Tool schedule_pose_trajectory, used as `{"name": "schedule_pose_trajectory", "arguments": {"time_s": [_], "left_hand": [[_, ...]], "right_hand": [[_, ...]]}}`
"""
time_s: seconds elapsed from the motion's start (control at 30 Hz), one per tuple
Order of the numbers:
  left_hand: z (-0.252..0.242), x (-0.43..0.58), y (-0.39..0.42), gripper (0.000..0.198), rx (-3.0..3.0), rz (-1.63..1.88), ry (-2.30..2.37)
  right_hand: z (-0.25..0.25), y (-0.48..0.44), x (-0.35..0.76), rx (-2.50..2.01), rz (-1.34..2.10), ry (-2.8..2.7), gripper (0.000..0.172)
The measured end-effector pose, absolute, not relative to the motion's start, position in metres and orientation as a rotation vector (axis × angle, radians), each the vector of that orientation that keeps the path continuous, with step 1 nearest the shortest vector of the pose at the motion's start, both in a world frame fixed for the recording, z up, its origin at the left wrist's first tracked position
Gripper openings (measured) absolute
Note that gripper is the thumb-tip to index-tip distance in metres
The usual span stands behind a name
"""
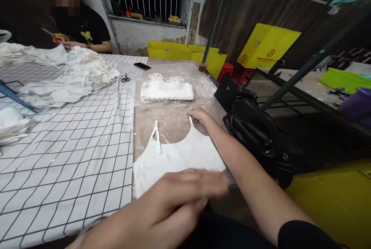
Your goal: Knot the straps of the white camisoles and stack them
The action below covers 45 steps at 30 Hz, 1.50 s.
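Observation:
A white camisole [179, 154] lies spread flat on the plastic-covered tabletop, its thin straps pointing away from me. My right hand [199, 115] is closed on the top of the right strap, its fingertips partly hidden. The left strap [157, 137] lies loose, folded down onto the fabric. Close to the camera, my left hand [188, 191] is over the camisole's lower edge, somewhat blurred, with its fingers stretched out to the right and nothing visible in them. It hides part of the hem. Beyond the camisole sits a neat stack of folded white garments [167, 88].
White garments [69, 71] are heaped on the checked cloth [95, 156] at left. Small black scissors [125, 78] and a phone [142, 66] lie near the back. A co-worker [84, 24] holds scissors. Black bags [252, 121] stand at the right edge, beside a glass [202, 67].

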<state>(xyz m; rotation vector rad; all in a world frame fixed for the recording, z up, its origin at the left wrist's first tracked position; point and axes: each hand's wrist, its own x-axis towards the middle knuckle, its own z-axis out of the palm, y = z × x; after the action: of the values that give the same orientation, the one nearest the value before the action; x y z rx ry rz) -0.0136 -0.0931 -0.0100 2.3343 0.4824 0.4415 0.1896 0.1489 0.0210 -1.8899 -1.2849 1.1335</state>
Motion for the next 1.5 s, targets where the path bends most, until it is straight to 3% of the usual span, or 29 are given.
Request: {"name": "schedule_pose_trajectory", "arguments": {"time_s": [0.2, 0.43, 0.53, 0.63, 0.7, 0.77, 0.83, 0.9, 1.07, 1.27, 1.4, 1.5], "left_hand": [[-0.014, 0.045, -0.052, 0.065, 2.519, 0.357, 0.523], [-0.009, 0.056, -0.037, 0.079, 2.403, 0.203, 0.521], [0.001, 0.059, -0.027, 0.071, 1.910, 0.367, 0.589], [0.018, 0.064, -0.007, 0.076, 1.012, 0.567, 0.620], [0.030, 0.066, 0.005, 0.072, 0.557, 0.635, 0.535], [0.038, 0.068, 0.011, 0.050, 0.349, 0.678, 0.467], [0.041, 0.070, 0.010, 0.027, 0.290, 0.709, 0.458], [0.042, 0.073, 0.006, 0.018, 0.296, 0.718, 0.471], [0.049, 0.079, 0.004, 0.022, 0.445, 0.689, 0.493], [0.059, 0.078, 0.024, 0.024, 0.500, 0.701, 0.545], [0.059, 0.080, 0.039, 0.022, 0.503, 0.754, 0.599], [0.060, 0.084, 0.043, 0.017, 0.471, 0.789, 0.646]], "right_hand": [[0.060, 0.173, 0.204, -1.635, 1.428, -1.106, 0.017], [0.104, 0.212, 0.209, -1.514, 1.339, -0.948, 0.021], [0.119, 0.187, 0.209, -1.425, 1.180, -1.010, 0.038], [0.124, 0.116, 0.216, -1.190, 1.019, -1.443, 0.051], [0.117, 0.055, 0.225, -1.095, 1.052, -1.821, 0.045], [0.100, 0.000, 0.235, -1.146, 1.026, -1.955, 0.039], [0.075, -0.037, 0.241, -1.279, 0.900, -1.713, 0.042], [0.050, -0.055, 0.240, -1.352, 0.936, -1.366, 0.044], [0.022, -0.056, 0.217, -1.240, 1.443, -1.046, 0.055], [0.026, -0.057, 0.205, -1.270, 1.601, -1.208, 0.042], [0.016, -0.052, 0.212, -1.356, 1.494, -1.343, 0.038], [0.008, -0.040, 0.215, -1.480, 1.084, -1.326, 0.049]]}}
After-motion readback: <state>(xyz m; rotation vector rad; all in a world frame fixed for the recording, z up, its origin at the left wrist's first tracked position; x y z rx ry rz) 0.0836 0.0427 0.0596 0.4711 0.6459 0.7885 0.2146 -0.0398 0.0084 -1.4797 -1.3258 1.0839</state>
